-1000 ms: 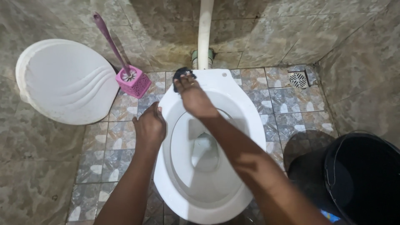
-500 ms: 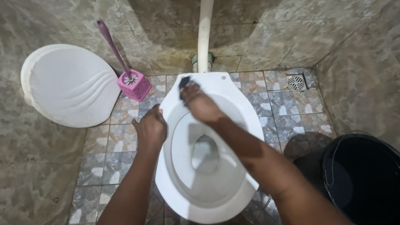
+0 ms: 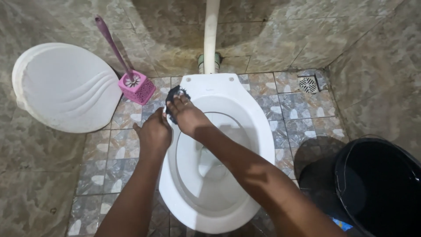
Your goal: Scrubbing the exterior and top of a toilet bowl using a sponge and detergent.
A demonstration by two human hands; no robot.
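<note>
At upper centre, the right hand (image 3: 187, 115) presses, fingers together, a soft, limp dark cloth (image 3: 174, 95) onto the hard, slick toilet rim (image 3: 263, 131); the left hand (image 3: 153, 131) grips the rim edge.

White toilet bowl (image 3: 245, 109), pink brush holder (image 3: 137, 88), black bucket (image 3: 377, 184), seemingly dark-blue cloth (image 3: 174, 94), grey leaf-patterned floor tiles (image 3: 123, 149).
</note>
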